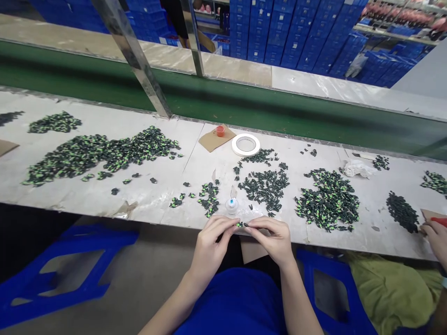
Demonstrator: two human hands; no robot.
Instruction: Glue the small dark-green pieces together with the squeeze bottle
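**A:** Anyone able to make out what's being held here? It's tiny.

**B:** Left hand has thumb and index pinching a little green-and-black piece. Right hand pinches a small dark part the same way. Both sit tip to tip just past the table's near edge, in front of the clear container with the blue tip. Can't tell if the two bits are touching; the fingertips cover too much.

**A:** How would stuff like that handle, you reckon?

**B:** My guess: next to no weight, stiffish, probably molded plastic or rubber. I doubt it'd break, but it'd be easy to drop or twist round. If there's anything wet on it, it could get slippery too.

**A:** So where do you grab it?

**B:** I'd go by the outer sides with just the fingertips, like they're doing, so the facing ends stay free. Light squeeze. There's a loose dark pile beyond the right hand and a small green-and-black cluster beyond the left, so a dropped one could get lost fast.
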